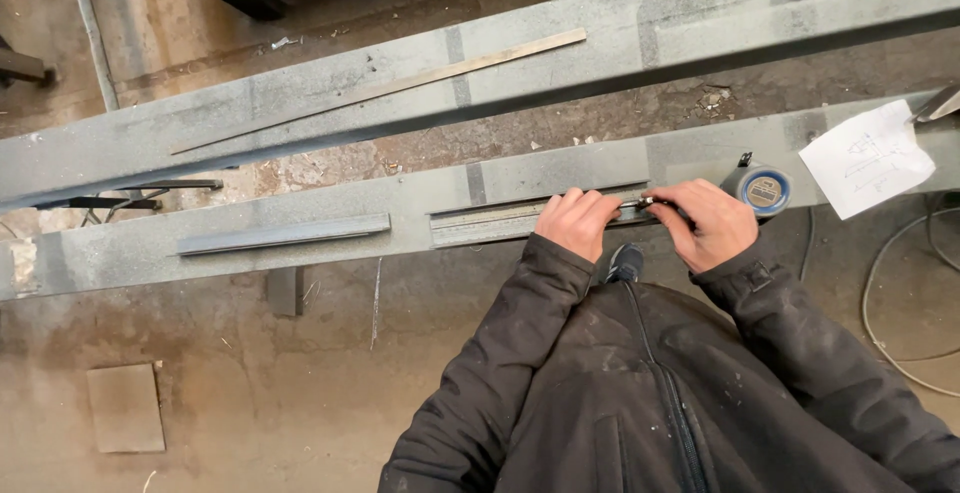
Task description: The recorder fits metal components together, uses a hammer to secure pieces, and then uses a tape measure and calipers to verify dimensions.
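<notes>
Head view, looking down on two long grey steel beams running side by side above a stained concrete floor [250, 393].

Near beam [300, 208]: carries the work. A short grey bar [490, 223] lies lengthwise along its near edge, roughly mid-span. Left hand [575, 223] rests palm down on the bar's right end, fingers curled over it and pressing on it; closed on nothing else that shows. Right hand [712, 225] sits just right of the left, fingers closed around a small dark tool [655, 204] whose metal tip touches the bar between the two hands. Kind of tool cannot be told; most of it is hidden in the fist.

Just beyond the right hand, touching the knuckles or nearly so, a round blue tape measure [765, 191] lies flat on the beam. Farther right, a white sheet of paper [868, 158] with pencil sketches lies across the beam, overhanging its near edge. Toward the left end, a second, similar bar [283, 235] lies along the near edge, well apart from the hands.

Far beam [620, 28]: a thin flat strip [380, 88] lies lengthwise on it.

Floor: a square plate [125, 408] at lower left; a pale cable [880, 313] loops at right. Both sleeves are dark jacket, dusty.
</notes>
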